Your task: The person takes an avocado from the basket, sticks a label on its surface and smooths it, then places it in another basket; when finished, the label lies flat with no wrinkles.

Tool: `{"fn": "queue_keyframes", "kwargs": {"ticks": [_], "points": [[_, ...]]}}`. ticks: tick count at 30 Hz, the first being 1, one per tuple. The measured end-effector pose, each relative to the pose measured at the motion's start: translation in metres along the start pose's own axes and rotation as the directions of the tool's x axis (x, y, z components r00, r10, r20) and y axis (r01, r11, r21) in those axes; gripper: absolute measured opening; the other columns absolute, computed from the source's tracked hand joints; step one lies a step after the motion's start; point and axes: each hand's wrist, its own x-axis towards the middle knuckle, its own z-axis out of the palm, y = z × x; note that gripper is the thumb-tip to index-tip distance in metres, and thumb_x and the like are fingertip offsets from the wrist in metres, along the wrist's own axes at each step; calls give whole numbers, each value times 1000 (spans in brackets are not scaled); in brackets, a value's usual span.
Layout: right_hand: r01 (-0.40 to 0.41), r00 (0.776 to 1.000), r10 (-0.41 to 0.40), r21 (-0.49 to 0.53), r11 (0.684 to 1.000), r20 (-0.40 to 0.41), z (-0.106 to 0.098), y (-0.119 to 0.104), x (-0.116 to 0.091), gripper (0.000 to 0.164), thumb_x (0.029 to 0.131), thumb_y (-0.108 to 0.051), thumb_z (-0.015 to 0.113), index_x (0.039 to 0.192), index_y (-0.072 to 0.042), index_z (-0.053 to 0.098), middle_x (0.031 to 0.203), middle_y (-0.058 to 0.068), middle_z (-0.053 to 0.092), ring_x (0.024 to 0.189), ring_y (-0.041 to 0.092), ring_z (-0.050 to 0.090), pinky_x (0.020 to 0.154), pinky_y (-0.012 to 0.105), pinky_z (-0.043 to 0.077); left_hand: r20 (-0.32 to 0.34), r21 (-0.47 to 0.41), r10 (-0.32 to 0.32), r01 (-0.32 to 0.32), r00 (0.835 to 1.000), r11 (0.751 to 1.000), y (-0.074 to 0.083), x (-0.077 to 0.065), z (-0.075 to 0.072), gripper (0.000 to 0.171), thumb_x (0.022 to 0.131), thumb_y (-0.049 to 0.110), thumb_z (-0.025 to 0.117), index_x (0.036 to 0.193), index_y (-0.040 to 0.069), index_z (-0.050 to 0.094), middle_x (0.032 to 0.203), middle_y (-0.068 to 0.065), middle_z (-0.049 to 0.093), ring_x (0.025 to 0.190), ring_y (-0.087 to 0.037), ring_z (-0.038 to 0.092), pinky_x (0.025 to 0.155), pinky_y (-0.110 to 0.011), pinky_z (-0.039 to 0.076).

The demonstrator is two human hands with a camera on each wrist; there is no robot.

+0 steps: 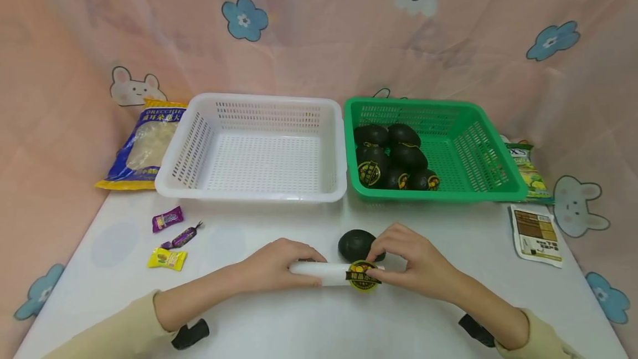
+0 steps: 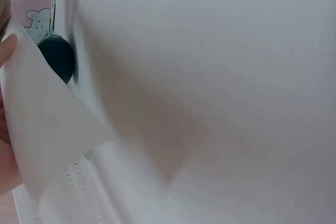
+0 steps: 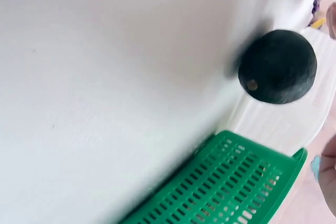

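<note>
My left hand [image 1: 281, 265] grips a curled white sheet of sticker backing [image 1: 331, 274] between thumb and fingers, low over the front of the table. At its right end sits a round black-and-gold sticker [image 1: 363, 280], whose edge my right hand [image 1: 416, 262] pinches between thumb and forefinger. Just behind them a dark avocado [image 1: 355, 244] without a visible label lies on the table. The left wrist view shows the sheet [image 2: 47, 114] as a loose curve with a pointed corner. In the right wrist view the avocado [image 3: 278, 66] shows its stem end.
A white basket [image 1: 254, 195] stands at the back, beside a green basket [image 1: 443, 195] holding several dark avocados, some with round stickers. Wrapped candies [image 1: 167, 259] and a blue-yellow pasta bag [image 1: 144, 148] are on the left. A green packet [image 1: 532, 179] and a brown-white pouch [image 1: 537, 235] lie right.
</note>
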Motion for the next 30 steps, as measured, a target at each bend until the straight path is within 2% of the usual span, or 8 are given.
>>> {"fn": "queue_keyframes", "kwargs": {"ticks": [4, 8, 11, 14, 17, 21, 25, 30], "points": [[115, 990, -110, 41, 993, -93, 4, -1, 4, 33, 72, -5, 85, 93, -24, 67, 96, -10, 65, 93, 11, 54, 83, 21, 44, 56, -36, -19, 21, 998, 999, -5, -2, -1, 24, 88, 36, 73, 108, 22, 73, 98, 20, 67, 83, 1, 60, 77, -21, 50], [-79, 984, 105, 181, 980, -143, 2, -6, 6, 30, 77, 1, 80, 92, -21, 68, 95, -5, 66, 92, 14, 55, 76, 26, 46, 87, 79, -41, 34, 995, 996, -5, -2, 5, 46, 87, 48, 70, 122, 17, 67, 116, 14, 64, 104, -3, 57, 90, -26, 48], [-351, 919, 387, 284, 892, -81, 1, -9, 9, 16, 85, -6, 75, 91, -20, 69, 95, -5, 66, 90, 13, 56, 71, 26, 47, -25, 1, -48, 48, 999, 999, 4, 4, 12, 53, 87, 52, 69, 125, 15, 65, 121, 9, 62, 113, -11, 54, 95, -31, 47], [-505, 848, 530, 321, 801, 12, 1, -12, 12, 3, 88, -17, 74, 90, -17, 72, 94, -3, 66, 88, 16, 56, 70, 27, 47, -197, -213, -61, 18, 979, 977, 16, 16, 14, 31, 89, 42, 71, 108, 18, 72, 103, 10, 68, 99, -12, 60, 85, -30, 51], [-549, 821, 570, 296, 781, 20, 3, -12, 12, 8, 88, -23, 74, 92, -16, 72, 94, -2, 66, 86, 20, 55, 68, 28, 46, -303, -347, -112, 0, 946, 938, 25, 29, 14, 13, 90, 33, 71, 91, 20, 74, 84, 11, 66, 82, -11, 58, 73, -26, 51], [-594, 783, 621, 256, 763, -36, 4, -7, 9, 8, 88, -24, 74, 90, -17, 71, 95, -5, 66, 89, 19, 54, 68, 25, 46, -337, -422, -181, 24, 924, 906, 28, 39, 16, 10, 89, 27, 72, 86, 18, 75, 79, 8, 65, 72, -12, 52, 65, -24, 44], [-633, 753, 657, 248, 734, -22, 2, 0, 4, 9, 89, -22, 73, 82, -16, 70, 96, -4, 65, 90, 17, 53, 70, 25, 43, -326, -396, -211, 70, 921, 916, 24, 46, 20, 9, 88, 28, 74, 84, 20, 76, 77, 9, 64, 70, -12, 51, 62, -23, 41], [-646, 761, 649, 83, 759, -14, 0, 9, 0, 11, 87, -28, 75, 79, -24, 70, 93, -11, 65, 93, 17, 51, 71, 31, 41, -316, -200, -171, 110, 933, 974, 15, 59, 24, 10, 87, 27, 74, 77, 23, 75, 73, 16, 61, 66, -8, 49, 59, -23, 41]]}}
